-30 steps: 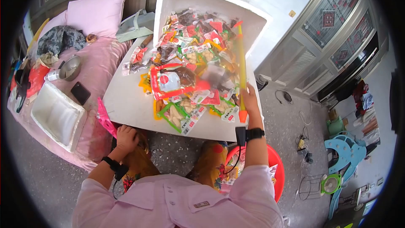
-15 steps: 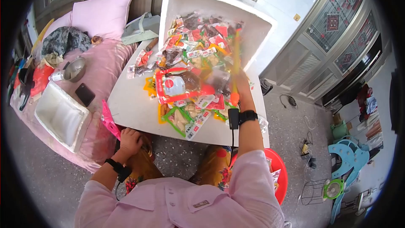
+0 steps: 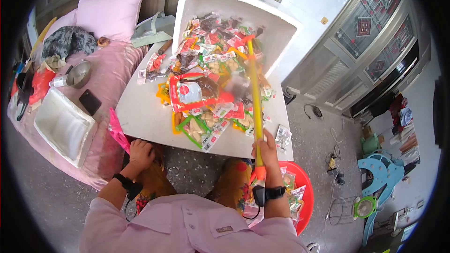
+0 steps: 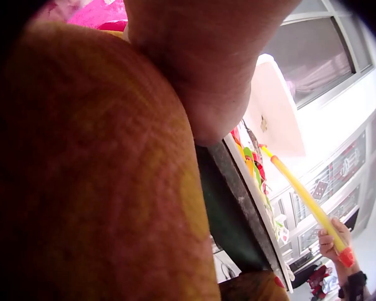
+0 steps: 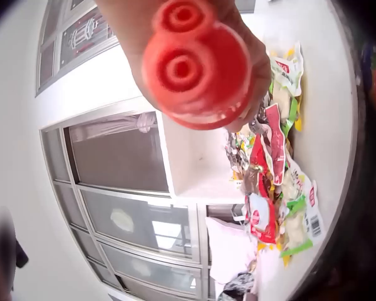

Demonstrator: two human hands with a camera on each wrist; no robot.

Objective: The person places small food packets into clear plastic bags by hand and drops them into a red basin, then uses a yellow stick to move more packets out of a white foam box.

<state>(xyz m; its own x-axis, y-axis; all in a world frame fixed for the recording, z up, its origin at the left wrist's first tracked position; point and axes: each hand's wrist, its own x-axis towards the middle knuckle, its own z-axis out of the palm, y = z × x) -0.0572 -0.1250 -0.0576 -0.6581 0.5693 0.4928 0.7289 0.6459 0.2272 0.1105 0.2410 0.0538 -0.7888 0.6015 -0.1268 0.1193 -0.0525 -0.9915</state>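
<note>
My right hand [image 3: 266,149] grips a long yellow rod [image 3: 256,98] with orange-red ends, near the table's front edge. Its far end reaches over the heap of snack packets [image 3: 213,58] spilling from a white foam box [image 3: 288,23]. In the right wrist view, the rod's red butt end [image 5: 200,69] sticks out of the fist. A large red-edged pouch [image 3: 194,91] lies on the near part of the heap, beside green-edged packets [image 3: 194,129]. My left hand [image 3: 141,153] rests on my knee, holding nothing; in the left wrist view its fingers are mostly hidden.
A red basin [image 3: 307,192] with packets stands on the floor at right, below the table [image 3: 140,107]. One packet [image 3: 283,137] lies by the table's right edge. At left a pink-covered bed holds a foam lid [image 3: 65,126], a phone [image 3: 90,102] and a metal pan [image 3: 80,74].
My right hand first reached forward over the packets, then drew back toward my body with the rod. The packet at the right edge now shows fully. My left hand stays on the knee.
</note>
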